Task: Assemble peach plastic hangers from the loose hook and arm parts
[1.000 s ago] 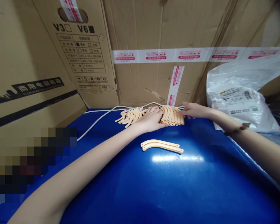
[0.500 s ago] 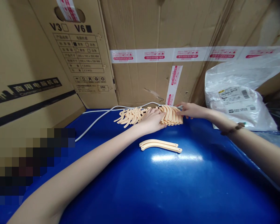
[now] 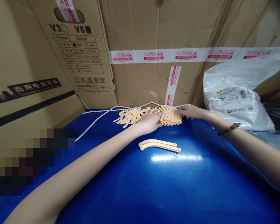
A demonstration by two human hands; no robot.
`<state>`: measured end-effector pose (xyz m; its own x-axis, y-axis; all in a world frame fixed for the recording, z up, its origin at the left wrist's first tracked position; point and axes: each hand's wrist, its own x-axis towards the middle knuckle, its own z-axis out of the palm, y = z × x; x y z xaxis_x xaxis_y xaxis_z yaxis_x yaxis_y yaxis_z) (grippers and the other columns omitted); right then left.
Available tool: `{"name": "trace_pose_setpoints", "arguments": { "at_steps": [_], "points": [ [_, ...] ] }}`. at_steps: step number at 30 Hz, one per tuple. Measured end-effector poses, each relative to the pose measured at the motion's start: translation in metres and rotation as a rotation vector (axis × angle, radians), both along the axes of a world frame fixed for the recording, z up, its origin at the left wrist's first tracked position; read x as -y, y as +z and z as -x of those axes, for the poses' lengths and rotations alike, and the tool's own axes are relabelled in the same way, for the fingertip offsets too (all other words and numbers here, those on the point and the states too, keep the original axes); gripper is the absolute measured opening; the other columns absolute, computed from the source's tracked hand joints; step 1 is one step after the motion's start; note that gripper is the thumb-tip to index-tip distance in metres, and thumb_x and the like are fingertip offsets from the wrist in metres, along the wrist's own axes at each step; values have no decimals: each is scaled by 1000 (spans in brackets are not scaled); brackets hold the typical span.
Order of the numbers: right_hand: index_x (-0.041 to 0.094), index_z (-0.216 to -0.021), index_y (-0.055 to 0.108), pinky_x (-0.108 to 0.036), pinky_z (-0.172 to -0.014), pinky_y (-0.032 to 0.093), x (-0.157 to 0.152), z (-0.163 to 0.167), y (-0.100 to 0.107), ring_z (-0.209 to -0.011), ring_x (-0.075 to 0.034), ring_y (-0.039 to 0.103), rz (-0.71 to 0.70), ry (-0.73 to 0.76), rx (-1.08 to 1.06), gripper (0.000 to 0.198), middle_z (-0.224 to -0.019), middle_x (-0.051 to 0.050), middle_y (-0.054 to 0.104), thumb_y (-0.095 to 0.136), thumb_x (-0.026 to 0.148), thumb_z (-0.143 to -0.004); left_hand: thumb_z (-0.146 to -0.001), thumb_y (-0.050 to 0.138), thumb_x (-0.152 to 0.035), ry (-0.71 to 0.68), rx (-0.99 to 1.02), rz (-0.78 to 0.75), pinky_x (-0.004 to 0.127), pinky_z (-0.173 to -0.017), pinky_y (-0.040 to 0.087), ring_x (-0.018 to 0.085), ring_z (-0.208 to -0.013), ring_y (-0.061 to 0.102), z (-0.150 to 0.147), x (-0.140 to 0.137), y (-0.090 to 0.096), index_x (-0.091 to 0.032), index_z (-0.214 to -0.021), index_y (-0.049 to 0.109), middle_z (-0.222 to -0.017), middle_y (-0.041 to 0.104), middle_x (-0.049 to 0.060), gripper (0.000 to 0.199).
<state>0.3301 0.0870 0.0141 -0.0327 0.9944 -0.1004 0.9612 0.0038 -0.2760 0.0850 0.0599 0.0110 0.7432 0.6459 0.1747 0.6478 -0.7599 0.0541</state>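
Strip row [image 3: 171,115]: far end of blue table [image 3: 154,186]; left hand [image 3: 149,121] and right hand [image 3: 189,111] press its two ends, fingers together. Loose strips [image 3: 128,116] lie left; one pair [image 3: 159,145] lies nearer.

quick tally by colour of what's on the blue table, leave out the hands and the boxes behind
Peach: 3, a neat stack of curved strips, a loose heap, a separate pair
White: 2, cable, plastic bag
Total: 5; strips within the stack and heap are too crowded to count.
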Motion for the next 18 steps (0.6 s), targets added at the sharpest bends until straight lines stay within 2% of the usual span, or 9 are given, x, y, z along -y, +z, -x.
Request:
{"name": "trace_pose_setpoints", "arguments": {
  "at_steps": [3, 7, 12, 18],
  "points": [
    [11, -83, 66, -22, -38, 42, -1, 1, -1, -48, -13, 56, 27, 16, -1, 50, -63, -7, 62, 46, 57, -88, -87, 57, -27, 0, -8, -13, 37, -106, 30, 26, -125, 41, -2, -1, -2, -10, -132, 43, -133, 51, 13, 50],
    [11, -82, 65, -22, -38, 44, -1, 3, 0, -49, -13, 57, 55, 18, -8, 50, -62, -7, 61, 49, 59, -86, -87, 59, -27, -7, -17, -31, 38, -107, 29, 26, -125, 42, -4, 0, -1, -9, -130, 45, -131, 53, 13, 49],
    [11, -90, 64, -21, -37, 45, 2, 6, 3, -53, -13, 59, 64, 2, -13, 49, -75, -9, 65, 52, 58, -85, -87, 59, -28, -11, -17, -54, 41, -108, 28, 27, -125, 42, -5, -1, -2, -10, -129, 46, -129, 54, 13, 48],
    [10, -114, 57, -25, -43, 48, 8, 10, 3, -53, -15, 62, 23, -8, 38, 57, -83, -10, 68, 51, 59, -85, -87, 59, -29, -16, 2, -59, 41, -110, 26, 27, -127, 40, -1, 3, -3, -8, -133, 42, -133, 51, 13, 53]
  ]
}}
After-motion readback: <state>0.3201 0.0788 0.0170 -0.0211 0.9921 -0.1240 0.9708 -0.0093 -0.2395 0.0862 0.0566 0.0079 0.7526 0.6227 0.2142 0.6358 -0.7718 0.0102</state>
